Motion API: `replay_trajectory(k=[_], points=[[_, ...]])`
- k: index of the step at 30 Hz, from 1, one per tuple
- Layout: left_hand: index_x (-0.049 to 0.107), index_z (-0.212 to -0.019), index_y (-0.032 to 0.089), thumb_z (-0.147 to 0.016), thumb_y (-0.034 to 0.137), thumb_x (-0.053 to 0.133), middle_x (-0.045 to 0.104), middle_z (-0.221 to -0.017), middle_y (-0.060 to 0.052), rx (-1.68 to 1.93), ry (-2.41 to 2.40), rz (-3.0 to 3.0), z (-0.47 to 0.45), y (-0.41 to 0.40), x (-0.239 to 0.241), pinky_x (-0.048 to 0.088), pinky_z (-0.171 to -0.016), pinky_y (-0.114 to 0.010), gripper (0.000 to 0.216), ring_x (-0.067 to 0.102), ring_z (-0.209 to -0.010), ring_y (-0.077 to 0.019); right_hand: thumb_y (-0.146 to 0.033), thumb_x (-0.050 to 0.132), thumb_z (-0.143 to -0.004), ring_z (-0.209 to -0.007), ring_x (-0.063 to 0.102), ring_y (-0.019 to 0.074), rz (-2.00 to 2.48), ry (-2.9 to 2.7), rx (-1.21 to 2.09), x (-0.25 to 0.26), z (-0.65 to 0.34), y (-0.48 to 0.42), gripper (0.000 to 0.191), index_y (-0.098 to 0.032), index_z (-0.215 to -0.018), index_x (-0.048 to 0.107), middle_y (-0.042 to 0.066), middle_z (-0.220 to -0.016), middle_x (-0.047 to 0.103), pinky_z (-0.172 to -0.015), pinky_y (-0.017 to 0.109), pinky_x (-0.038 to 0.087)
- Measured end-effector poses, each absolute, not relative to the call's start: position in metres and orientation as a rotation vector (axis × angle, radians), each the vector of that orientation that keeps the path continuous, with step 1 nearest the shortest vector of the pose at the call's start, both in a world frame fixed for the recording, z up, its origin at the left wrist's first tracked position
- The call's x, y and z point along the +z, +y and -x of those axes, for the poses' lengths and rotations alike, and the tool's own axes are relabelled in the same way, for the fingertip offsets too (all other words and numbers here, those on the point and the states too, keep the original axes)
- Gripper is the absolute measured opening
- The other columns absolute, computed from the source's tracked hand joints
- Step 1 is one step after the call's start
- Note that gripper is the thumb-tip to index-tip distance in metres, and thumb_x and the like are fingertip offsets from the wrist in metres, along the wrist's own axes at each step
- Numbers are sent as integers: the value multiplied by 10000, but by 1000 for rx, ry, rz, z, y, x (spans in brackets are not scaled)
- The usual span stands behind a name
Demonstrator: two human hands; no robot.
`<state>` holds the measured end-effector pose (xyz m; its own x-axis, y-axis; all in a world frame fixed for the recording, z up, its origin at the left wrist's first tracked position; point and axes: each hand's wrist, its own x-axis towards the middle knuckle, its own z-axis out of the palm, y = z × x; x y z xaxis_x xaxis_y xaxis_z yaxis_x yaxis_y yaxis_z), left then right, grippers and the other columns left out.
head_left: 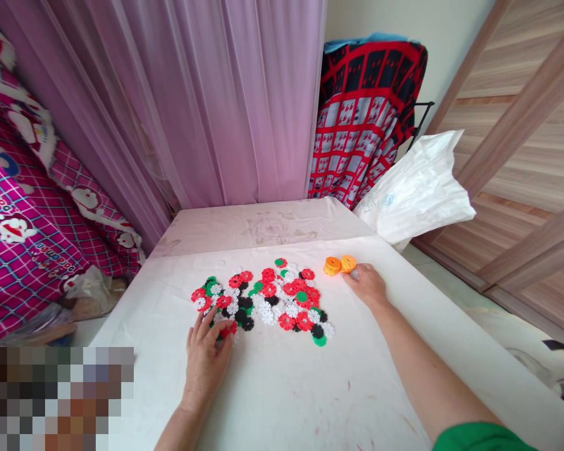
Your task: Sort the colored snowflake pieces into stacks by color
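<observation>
Flower-shaped plastic discs in red, white, black and green lie in a loose spread (267,310) on the white-covered table. At the near left edge of this spread is my left hand (205,347). Its thumb and index finger close around a red disc (229,329), while the other fingers stretch over neighbouring discs. Right of the spread, two orange stacks of discs, a left stack (332,266) and a right stack (348,263), touch each other. My right hand (369,285) has its fingertips on the right stack; the fingers partly hide its lower edge.
A white bag (417,188) stands beyond the table's right far corner. Behind the table (282,388) hangs a pink curtain (225,100). A red-and-black checked cloth (352,125) drapes at the back right, near wooden sliding doors (521,138). Bright pink patterned fabric (42,200) hangs on the left.
</observation>
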<state>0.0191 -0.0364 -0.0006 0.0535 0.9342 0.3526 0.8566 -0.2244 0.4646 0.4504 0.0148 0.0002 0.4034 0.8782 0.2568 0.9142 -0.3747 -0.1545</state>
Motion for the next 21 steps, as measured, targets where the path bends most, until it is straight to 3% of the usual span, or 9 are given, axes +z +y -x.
replay_trajectory(k=[21], points=[[729, -950, 285, -824, 308, 548, 582, -1374, -56, 879, 1883, -2188, -21, -37, 0, 356, -1074, -591, 222, 406, -1368, -342, -484, 512, -876, -853, 618, 231, 2384, -1486, -103, 2, -448, 14, 355, -156, -908, 644, 125, -952, 654, -734, 315, 438]])
